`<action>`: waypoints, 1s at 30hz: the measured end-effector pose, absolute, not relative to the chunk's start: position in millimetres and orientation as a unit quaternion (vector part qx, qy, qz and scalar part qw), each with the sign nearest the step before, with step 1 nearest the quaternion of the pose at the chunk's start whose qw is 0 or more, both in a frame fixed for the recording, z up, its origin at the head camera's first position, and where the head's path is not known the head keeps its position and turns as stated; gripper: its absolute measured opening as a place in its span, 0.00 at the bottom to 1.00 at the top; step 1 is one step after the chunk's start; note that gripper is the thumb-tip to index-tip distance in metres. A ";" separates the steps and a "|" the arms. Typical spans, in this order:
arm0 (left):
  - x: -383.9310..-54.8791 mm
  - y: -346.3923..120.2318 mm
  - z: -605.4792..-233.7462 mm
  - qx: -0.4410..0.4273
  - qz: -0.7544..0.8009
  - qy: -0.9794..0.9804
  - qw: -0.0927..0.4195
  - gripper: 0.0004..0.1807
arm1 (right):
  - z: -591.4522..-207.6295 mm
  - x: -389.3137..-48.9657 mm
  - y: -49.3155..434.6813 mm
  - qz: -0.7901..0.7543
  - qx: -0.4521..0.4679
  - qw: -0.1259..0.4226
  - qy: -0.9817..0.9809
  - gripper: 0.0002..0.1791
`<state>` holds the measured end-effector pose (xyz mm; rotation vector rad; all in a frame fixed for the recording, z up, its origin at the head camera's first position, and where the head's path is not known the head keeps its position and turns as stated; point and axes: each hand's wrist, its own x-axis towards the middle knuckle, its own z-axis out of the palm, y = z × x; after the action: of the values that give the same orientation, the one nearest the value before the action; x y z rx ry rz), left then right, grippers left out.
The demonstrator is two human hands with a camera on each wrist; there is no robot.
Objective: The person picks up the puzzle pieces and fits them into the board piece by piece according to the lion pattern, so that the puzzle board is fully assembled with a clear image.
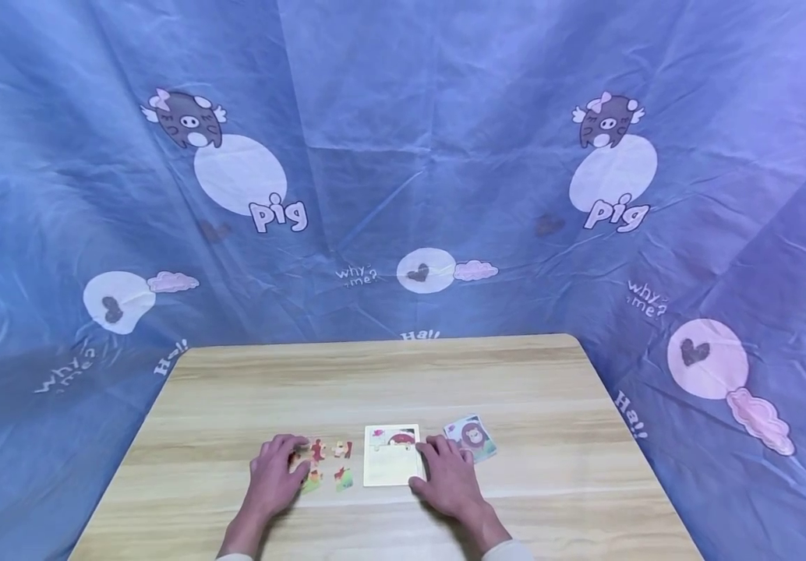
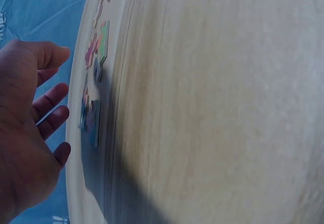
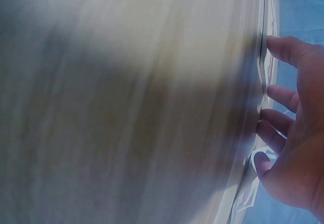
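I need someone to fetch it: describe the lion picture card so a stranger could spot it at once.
Start at the wooden table. Near its front edge lies a pale puzzle tray by the right hand. The lion card lies just right of that hand, tilted, the only piece showing a whole maned face.

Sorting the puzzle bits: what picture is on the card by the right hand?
A lion on the card, clearest in the head view.

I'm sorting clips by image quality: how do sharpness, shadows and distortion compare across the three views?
Head view: evenly lit and sharp, though the wide lens bows the table edge and backdrop. Left wrist view: wood grain soft, a dark shadow beneath the left hand beside the puzzle pieces. Right wrist view: the blurriest, wood smeared and heavily shadowed near the right hand.
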<state>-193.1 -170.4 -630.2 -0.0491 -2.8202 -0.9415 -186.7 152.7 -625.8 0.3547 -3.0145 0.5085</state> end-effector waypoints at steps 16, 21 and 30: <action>-192.2 -190.8 -635.5 0.026 -0.280 -0.958 0.062 0.21 | -630.6 -188.2 152.9 0.170 0.117 0.038 -0.978 0.35; -191.7 -197.0 -633.9 0.041 -0.268 -0.962 0.032 0.22 | -631.0 -188.0 152.0 0.173 0.114 0.038 -0.977 0.35; -191.9 -202.4 -633.2 0.048 -0.258 -0.965 0.029 0.20 | -629.1 -188.4 152.5 0.177 0.112 0.034 -0.977 0.34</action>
<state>-191.9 -202.4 -633.2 0.1468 -2.9763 -0.7960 -188.4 152.5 -629.1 0.3454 -3.0058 0.5450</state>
